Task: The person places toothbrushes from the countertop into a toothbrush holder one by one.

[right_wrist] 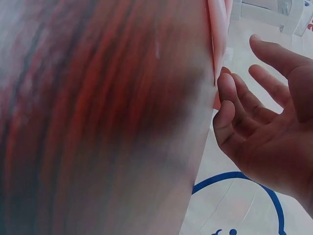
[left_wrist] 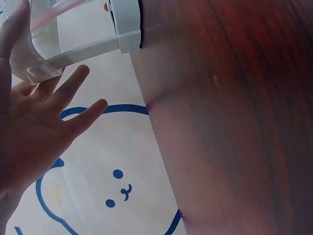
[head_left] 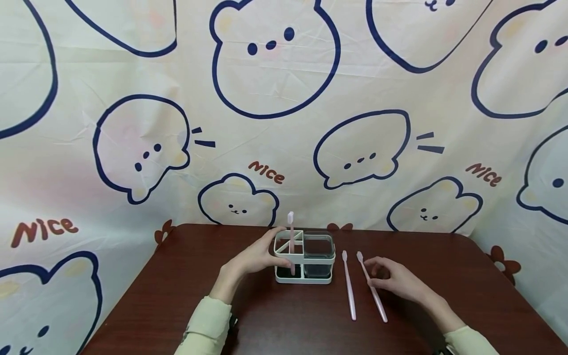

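Observation:
A white toothbrush holder (head_left: 303,281) stands near the back of the table. My left hand (head_left: 255,254) grips its left end, thumb in front and fingers behind; the left wrist view shows two fingertips spread free. A pink toothbrush (head_left: 291,236) stands upright in the holder's divided left part. Two more pink toothbrushes lie right of the holder: a nearer one (head_left: 349,286) and a farther one (head_left: 377,298). Over the farther toothbrush is my right hand (head_left: 397,280), fingers loosely bent and thumb apart from them; whether it touches the handle, I cannot tell.
A clear cup (head_left: 318,245) sits in the holder's right part. The dark wooden table (head_left: 284,320) ends at a cream cloth (head_left: 275,98) printed with cartoon animals, which hangs behind and at both sides.

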The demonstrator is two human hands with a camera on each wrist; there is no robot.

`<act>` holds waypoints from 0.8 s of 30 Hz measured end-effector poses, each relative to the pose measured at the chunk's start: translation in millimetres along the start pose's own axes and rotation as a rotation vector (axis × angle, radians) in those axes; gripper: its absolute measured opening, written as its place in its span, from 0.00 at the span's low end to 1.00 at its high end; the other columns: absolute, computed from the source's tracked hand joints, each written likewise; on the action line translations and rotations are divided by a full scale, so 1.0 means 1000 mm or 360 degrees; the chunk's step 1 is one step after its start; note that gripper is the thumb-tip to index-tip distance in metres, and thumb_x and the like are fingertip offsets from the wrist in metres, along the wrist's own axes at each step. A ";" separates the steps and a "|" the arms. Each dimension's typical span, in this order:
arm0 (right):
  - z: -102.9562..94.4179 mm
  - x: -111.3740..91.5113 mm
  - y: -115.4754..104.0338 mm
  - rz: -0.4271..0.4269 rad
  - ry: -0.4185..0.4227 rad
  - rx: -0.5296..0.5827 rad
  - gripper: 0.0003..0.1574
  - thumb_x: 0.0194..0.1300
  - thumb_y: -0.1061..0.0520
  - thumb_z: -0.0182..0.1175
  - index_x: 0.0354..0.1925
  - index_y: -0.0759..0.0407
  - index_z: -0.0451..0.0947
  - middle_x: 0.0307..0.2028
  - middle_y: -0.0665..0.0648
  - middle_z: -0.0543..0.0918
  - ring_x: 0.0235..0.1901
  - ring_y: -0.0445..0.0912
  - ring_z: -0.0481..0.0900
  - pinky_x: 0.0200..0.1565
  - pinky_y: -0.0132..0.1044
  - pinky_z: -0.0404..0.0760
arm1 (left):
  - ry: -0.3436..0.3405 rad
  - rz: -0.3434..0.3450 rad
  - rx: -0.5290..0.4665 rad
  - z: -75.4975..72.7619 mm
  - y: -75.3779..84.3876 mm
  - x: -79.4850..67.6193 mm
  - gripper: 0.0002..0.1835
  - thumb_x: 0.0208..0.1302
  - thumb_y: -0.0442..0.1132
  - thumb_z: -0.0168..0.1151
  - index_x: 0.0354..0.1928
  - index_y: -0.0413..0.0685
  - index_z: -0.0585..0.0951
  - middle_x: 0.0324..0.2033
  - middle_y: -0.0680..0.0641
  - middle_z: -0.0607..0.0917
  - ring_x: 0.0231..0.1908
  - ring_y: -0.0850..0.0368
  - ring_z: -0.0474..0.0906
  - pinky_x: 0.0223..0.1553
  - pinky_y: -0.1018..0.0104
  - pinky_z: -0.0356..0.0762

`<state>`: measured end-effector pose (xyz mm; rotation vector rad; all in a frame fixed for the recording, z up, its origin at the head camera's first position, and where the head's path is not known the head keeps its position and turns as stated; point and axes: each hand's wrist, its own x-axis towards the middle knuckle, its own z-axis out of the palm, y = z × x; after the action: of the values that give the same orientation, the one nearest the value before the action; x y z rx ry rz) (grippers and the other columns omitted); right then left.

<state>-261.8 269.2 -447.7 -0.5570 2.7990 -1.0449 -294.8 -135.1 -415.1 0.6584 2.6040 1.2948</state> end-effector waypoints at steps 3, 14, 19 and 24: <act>0.000 0.000 0.001 -0.0018 -0.0046 0.0020 0.29 0.64 0.48 0.67 0.60 0.56 0.75 0.41 0.54 0.80 0.33 0.38 0.74 0.33 0.31 0.73 | -0.0003 0.0008 0.0000 0.000 0.000 0.000 0.51 0.52 0.56 0.76 0.75 0.62 0.58 0.72 0.45 0.64 0.67 0.45 0.64 0.67 0.34 0.62; 0.004 0.002 0.006 -0.0034 -0.0138 -0.0003 0.31 0.62 0.49 0.69 0.61 0.57 0.74 0.38 0.53 0.77 0.29 0.38 0.70 0.29 0.32 0.71 | -0.0012 0.0003 -0.0048 0.000 -0.001 -0.001 0.52 0.53 0.53 0.76 0.75 0.60 0.56 0.72 0.43 0.63 0.68 0.43 0.63 0.67 0.33 0.61; 0.005 0.003 0.006 0.0015 -0.0199 0.0025 0.32 0.63 0.51 0.69 0.62 0.58 0.74 0.36 0.54 0.76 0.26 0.41 0.72 0.26 0.33 0.73 | -0.0021 0.0005 -0.0052 0.001 -0.001 0.000 0.51 0.53 0.53 0.76 0.75 0.60 0.56 0.73 0.41 0.62 0.67 0.43 0.64 0.67 0.33 0.61; 0.007 0.005 0.005 0.0036 -0.0262 0.0025 0.29 0.64 0.53 0.67 0.61 0.59 0.75 0.31 0.53 0.75 0.24 0.41 0.73 0.24 0.34 0.74 | -0.0009 -0.0014 -0.0048 0.001 -0.001 0.000 0.52 0.52 0.53 0.76 0.75 0.61 0.57 0.73 0.42 0.62 0.68 0.43 0.63 0.67 0.32 0.61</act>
<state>-266.2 266.4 -455.8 -0.5802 2.6461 -0.9683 -295.1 -134.7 -417.0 0.6435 2.5748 1.3249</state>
